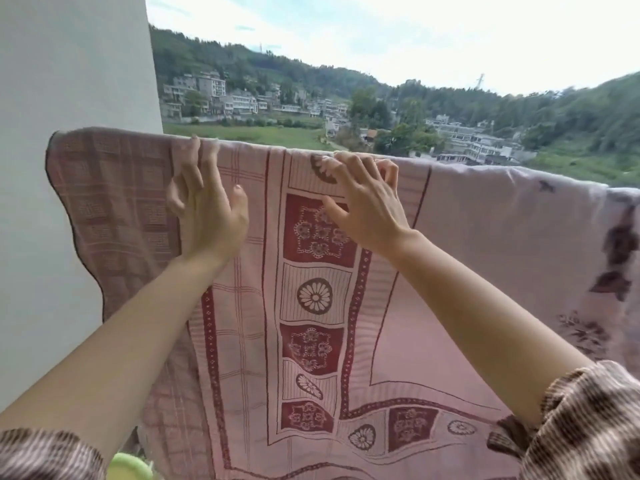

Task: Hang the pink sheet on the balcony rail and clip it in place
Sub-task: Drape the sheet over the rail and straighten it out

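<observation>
Nearest, left hand (204,206) fingers spread, flat against pink sheet (311,306); right hand (363,202) bent-fingered at the top fold, pinch unclear. Sheet draped over the hidden rail, likely soft, light, slide-prone: take it along that top fold.

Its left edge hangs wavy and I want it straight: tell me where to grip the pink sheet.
Pinch the pink sheet at its top fold near the left corner, left hand coming from the balcony side; the cloth folds over there, the rest dangles.
</observation>
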A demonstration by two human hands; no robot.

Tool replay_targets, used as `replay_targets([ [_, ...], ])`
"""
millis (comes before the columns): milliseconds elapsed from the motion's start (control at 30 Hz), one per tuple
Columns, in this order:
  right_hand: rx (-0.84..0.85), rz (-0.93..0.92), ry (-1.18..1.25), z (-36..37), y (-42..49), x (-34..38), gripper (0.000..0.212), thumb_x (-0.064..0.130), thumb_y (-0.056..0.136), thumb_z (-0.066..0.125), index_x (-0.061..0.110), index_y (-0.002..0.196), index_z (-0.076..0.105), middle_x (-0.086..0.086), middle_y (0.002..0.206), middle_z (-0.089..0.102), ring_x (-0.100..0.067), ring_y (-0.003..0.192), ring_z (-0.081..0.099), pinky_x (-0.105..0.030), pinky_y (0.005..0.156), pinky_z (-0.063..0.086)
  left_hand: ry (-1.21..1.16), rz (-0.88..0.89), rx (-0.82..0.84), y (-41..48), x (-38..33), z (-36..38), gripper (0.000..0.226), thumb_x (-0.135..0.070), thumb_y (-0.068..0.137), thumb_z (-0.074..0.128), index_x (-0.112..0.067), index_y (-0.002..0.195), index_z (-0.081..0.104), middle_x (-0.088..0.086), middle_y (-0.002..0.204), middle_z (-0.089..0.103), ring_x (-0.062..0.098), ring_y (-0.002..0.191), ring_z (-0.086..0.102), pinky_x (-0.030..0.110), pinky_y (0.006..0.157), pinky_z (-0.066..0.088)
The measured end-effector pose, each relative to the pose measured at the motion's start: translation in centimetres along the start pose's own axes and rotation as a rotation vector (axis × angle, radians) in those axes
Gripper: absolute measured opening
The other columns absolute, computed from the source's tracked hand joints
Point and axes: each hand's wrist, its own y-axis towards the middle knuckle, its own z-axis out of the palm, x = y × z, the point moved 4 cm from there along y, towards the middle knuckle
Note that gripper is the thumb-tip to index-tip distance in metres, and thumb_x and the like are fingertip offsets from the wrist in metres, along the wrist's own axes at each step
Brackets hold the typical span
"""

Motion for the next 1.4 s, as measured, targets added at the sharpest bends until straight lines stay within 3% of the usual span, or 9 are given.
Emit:
replay_targets([
  [200,0.094,0.247,-0.047,-4.8,-8.9,-11.7,0.057,0.030,0.085,0.060,0.013,0.137,0.045,-0.005,0.140,0.044,-0.023,0.127,0.039,-0.042,0.095,0.027,0.003,0.258,0.207,-3.2,-13.6,6.7,0.063,-0.014,0.090,0.053,-0.021,0.147,0.027,0.002,0.160,0.009,0.019,0.147,0.001,0.047,0.114,-0.003],
  [600,0.348,0.603,-0.129,-17.3,-34.5,-35.0,0.046,0.031,0.087,0.056,0.013,0.128,0.048,-0.005,0.134,0.043,-0.025,0.124,0.037,-0.041,0.094,0.031,-0.130,0.345,0.569,-19.9,-41.0,23.4,0.062,-0.018,0.087,0.055,-0.018,0.144,0.032,0.012,0.157,0.012,0.028,0.145,0.005,0.044,0.116,0.006],
  [833,0.370,0.874,-0.171,-23.7,-47.3,-46.7,0.050,0.038,0.089,0.054,0.014,0.133,0.046,-0.003,0.135,0.043,-0.024,0.126,0.037,-0.045,0.099,0.033,-0.243,0.475,0.767,-28.9,-55.3,32.5,0.062,-0.015,0.088,0.052,-0.019,0.145,0.029,0.007,0.157,0.010,0.023,0.145,0.000,0.049,0.117,0.006],
  [1000,0.381,1.063,-0.178,-26.2,-55.3,-55.6,0.054,0.037,0.089,0.055,0.014,0.136,0.043,-0.005,0.137,0.042,-0.024,0.126,0.037,-0.047,0.102,0.036,-0.377,0.513,0.874,-33.8,-64.3,39.0,0.060,-0.007,0.089,0.048,-0.018,0.145,0.029,0.006,0.156,0.012,0.025,0.144,0.005,0.045,0.114,0.020],
  [1133,0.410,1.191,-0.174,-27.1,-60.8,-63.4,0.053,0.037,0.090,0.054,0.014,0.136,0.043,-0.007,0.137,0.043,-0.026,0.126,0.039,-0.045,0.104,0.036,-0.403,0.583,0.845,-37.4,-71.3,46.3,0.059,-0.008,0.087,0.048,-0.020,0.143,0.033,0.004,0.159,0.008,0.020,0.146,-0.002,0.042,0.119,0.000],
  [1267,0.498,1.270,-0.208,-28.2,-65.3,-71.8,0.057,0.039,0.090,0.052,0.015,0.141,0.038,-0.008,0.143,0.038,-0.027,0.133,0.034,-0.046,0.106,0.034,-0.389,0.607,0.916,-40.5,-79.8,53.4,0.058,-0.013,0.090,0.043,-0.018,0.147,0.029,0.004,0.160,0.000,0.020,0.147,-0.007,0.039,0.120,-0.002],
  [1400,0.488,1.330,-0.220,-30.0,-68.8,-79.2,0.055,0.039,0.091,0.049,0.015,0.139,0.038,-0.007,0.138,0.042,-0.027,0.130,0.035,-0.045,0.104,0.035,-0.402,0.684,0.939,-42.8,-87.7,57.9,0.056,-0.016,0.091,0.042,-0.019,0.146,0.031,0.004,0.160,0.007,0.021,0.147,-0.003,0.036,0.118,-0.003],
])
